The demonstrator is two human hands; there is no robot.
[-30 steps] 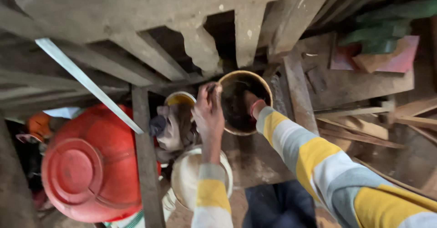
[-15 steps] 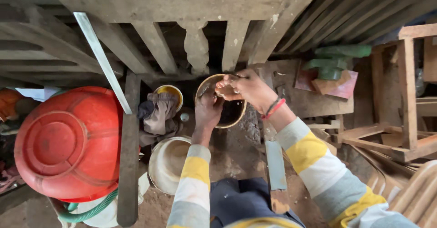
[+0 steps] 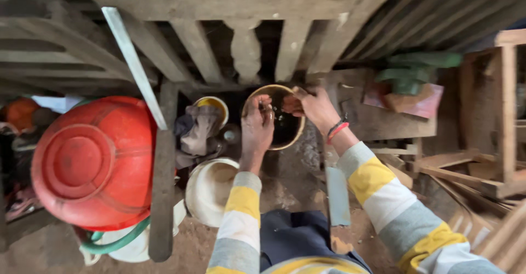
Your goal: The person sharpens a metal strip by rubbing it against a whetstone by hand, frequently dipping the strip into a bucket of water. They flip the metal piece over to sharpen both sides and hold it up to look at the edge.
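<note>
Hands over dark bowl [image 3: 276,115] — dipping or rinsing, by the look.
Left hand [image 3: 256,127] loosely curled at the rim; right hand [image 3: 312,107] pinches something small; next needs steady grip.

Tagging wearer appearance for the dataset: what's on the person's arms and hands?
Both arms wear long sleeves in broad stripes of yellow, grey and white, ending short of the wrists. The left hand is bare: no glove, no band visible. The right hand is also bare, with a red band and a dark one beside it at the wrist.
</note>
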